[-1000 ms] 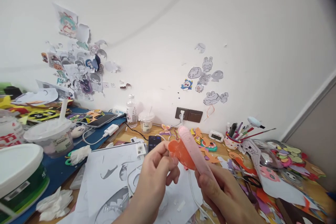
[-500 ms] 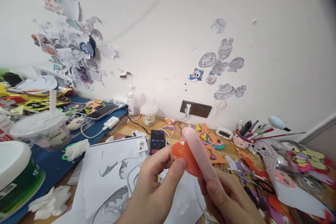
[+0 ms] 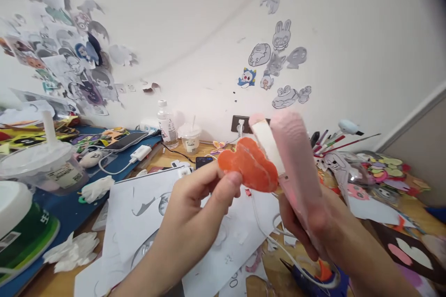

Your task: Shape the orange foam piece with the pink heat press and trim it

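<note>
An orange cloud-shaped cutout [image 3: 251, 167] with a creased, shiny surface is pinched between the thumb and fingers of my left hand [image 3: 205, 195]. Wrapped around the handle of a small pink hair straightener [image 3: 296, 158] is my right hand [image 3: 320, 222]. The straightener points up and away, its two arms parted so that a white inner plate [image 3: 267, 141] shows. The cutout's right edge sits close beside the lower part of the arms; I cannot tell whether they touch. Papers with drawings [image 3: 139, 204] lie below both hands.
To the left stand a lidded plastic cup [image 3: 66, 167] and a green-and-white tub [image 3: 21, 236]. A bottle [image 3: 167, 125] and small cup [image 3: 190, 138] are by the wall. A white cord [image 3: 257, 216] hangs below the hands. Paper cutouts [image 3: 390, 167] crowd the right.
The straightener's arms have parted, and the orange cutout that was partly behind them is now more fully in sight. My view has shifted right and down.
</note>
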A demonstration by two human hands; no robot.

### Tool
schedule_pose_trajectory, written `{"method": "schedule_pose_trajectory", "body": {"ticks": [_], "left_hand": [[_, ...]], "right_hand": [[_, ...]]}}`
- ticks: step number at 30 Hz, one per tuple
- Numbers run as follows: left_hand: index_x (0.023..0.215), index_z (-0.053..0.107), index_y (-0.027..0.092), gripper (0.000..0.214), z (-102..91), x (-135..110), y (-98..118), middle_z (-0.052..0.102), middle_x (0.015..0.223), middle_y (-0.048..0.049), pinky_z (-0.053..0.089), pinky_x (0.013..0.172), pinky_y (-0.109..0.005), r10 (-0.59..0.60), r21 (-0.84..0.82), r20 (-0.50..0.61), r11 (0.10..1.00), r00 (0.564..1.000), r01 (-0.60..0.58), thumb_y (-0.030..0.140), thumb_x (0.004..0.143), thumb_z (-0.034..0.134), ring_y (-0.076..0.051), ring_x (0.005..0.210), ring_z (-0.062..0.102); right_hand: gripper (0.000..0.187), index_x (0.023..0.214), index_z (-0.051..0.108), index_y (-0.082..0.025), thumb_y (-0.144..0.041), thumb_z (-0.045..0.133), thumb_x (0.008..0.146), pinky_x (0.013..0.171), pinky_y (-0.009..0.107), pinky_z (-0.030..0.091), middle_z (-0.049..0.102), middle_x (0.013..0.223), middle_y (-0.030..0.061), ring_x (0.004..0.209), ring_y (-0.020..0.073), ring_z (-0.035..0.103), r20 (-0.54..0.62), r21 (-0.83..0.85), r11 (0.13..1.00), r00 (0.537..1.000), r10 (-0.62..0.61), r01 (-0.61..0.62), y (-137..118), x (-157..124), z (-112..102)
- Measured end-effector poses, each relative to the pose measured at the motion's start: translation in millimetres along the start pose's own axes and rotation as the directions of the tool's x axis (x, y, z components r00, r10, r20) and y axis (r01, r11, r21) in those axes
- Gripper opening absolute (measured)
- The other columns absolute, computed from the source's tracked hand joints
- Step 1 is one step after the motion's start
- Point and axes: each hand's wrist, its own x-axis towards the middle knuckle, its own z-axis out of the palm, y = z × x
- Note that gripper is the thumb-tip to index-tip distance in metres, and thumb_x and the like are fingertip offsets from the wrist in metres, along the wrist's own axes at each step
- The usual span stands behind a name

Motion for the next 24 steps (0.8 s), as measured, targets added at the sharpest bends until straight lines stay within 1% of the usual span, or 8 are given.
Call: {"method": "schedule_pose_trajectory", "body": {"ticks": [2,5,7,10,14,17,20,24], "left_hand": [[0.062,0.053,0.02,0.032,0.3,-0.3,1.3,0.048,0.054,0.0038,0.035,0.043,-0.02,-0.013,-0.03,0.0,0.999,1.0,0.013,0.035,0.089,0.047,-0.008,0.045,0.043],[0.063,0.055,0.019,0.031,-0.8,-3.3,6.6,0.05,0.054,0.0034,0.035,0.043,-0.019,-0.039,-0.059,0.007,0.997,0.999,0.04,0.036,0.088,0.048,-0.007,0.044,0.043],[0.065,0.057,0.019,0.03,-1.1,-6.3,10.5,0.051,0.054,0.0028,0.034,0.042,-0.02,-0.059,-0.068,0.022,0.996,0.998,0.06,0.036,0.088,0.048,-0.008,0.043,0.042],[0.066,0.059,0.018,0.03,0.5,-10.7,14.2,0.05,0.053,0.0023,0.033,0.041,-0.02,-0.074,-0.085,0.026,0.993,0.997,0.076,0.037,0.088,0.048,-0.008,0.043,0.041],[0.067,0.057,0.018,0.031,3.1,-13.7,15.1,0.049,0.053,0.0026,0.035,0.042,-0.02,-0.063,-0.093,0.054,0.993,0.997,0.068,0.038,0.088,0.047,-0.009,0.045,0.043],[0.068,0.053,0.019,0.031,2.9,-14.3,15.0,0.047,0.053,0.0036,0.034,0.043,-0.021,-0.046,-0.055,0.082,0.997,0.996,0.051,0.04,0.09,0.044,-0.009,0.046,0.042],[0.068,0.049,0.02,0.032,2.4,-14.4,14.1,0.043,0.053,0.0049,0.033,0.047,-0.022,-0.042,0.002,0.101,0.999,0.994,0.042,0.04,0.091,0.041,-0.01,0.048,0.039],[0.065,0.043,0.02,0.035,4.1,-12.9,10.6,0.039,0.052,0.0055,0.031,0.049,-0.024,-0.056,0.039,0.138,0.998,0.989,0.051,0.042,0.092,0.037,-0.011,0.049,0.037]], "right_hand": [[0.064,0.046,0.042,-0.022,-0.083,0.04,0.065,0.036,0.027,0.019,0.032,0.035,-0.0039,0.035,0.0067,0.023,0.027,-0.042,0.998,0.998,-0.055,0.056,-2.9,-3.7,1.8],[0.063,0.05,0.041,-0.022,-0.084,0.038,0.065,0.035,0.025,0.021,0.031,0.036,-0.0054,0.036,0.0066,0.024,0.043,-0.009,0.996,0.995,-0.092,0.092,-5.3,-6.6,3.1],[0.061,0.058,0.044,-0.022,-0.083,0.043,0.063,0.034,0.024,0.022,0.032,0.037,-0.0068,0.037,0.0066,0.026,0.047,0.037,0.995,0.994,-0.097,0.096,-5.3,-7.4,3.5],[0.056,0.073,0.049,-0.02,-0.076,0.05,0.067,0.034,0.022,0.025,0.038,0.04,-0.0081,0.037,0.0062,0.028,0.071,0.077,0.993,0.993,-0.099,0.094,-3.2,-7.8,4.4],[0.053,0.083,0.05,-0.019,-0.071,0.044,0.076,0.034,0.019,0.028,0.041,0.043,-0.0093,0.034,0.0042,0.028,0.088,0.09,0.987,0.986,-0.141,0.133,1.2,-8.3,6.3],[0.051,0.081,0.051,-0.018,-0.067,0.039,0.081,0.032,0.016,0.024,0.04,0.04,-0.0097,0.03,0.0029,0.029,0.112,0.098,0.99,0.987,-0.114,0.104,3.0,-10.7,7.4],[0.052,0.078,0.052,-0.017,-0.066,0.037,0.083,0.028,0.015,0.02,0.039,0.038,-0.0099,0.026,0.0026,0.03,0.136,0.105,0.994,0.989,-0.057,0.043,2.5,-13.7,7.3],[0.054,0.071,0.048,-0.017,-0.068,0.034,0.083,0.027,0.013,0.018,0.042,0.036,-0.0086,0.024,0.0031,0.033,0.131,0.103,0.994,0.991,0.019,-0.033,0.4,-12.9,6.9]]}}
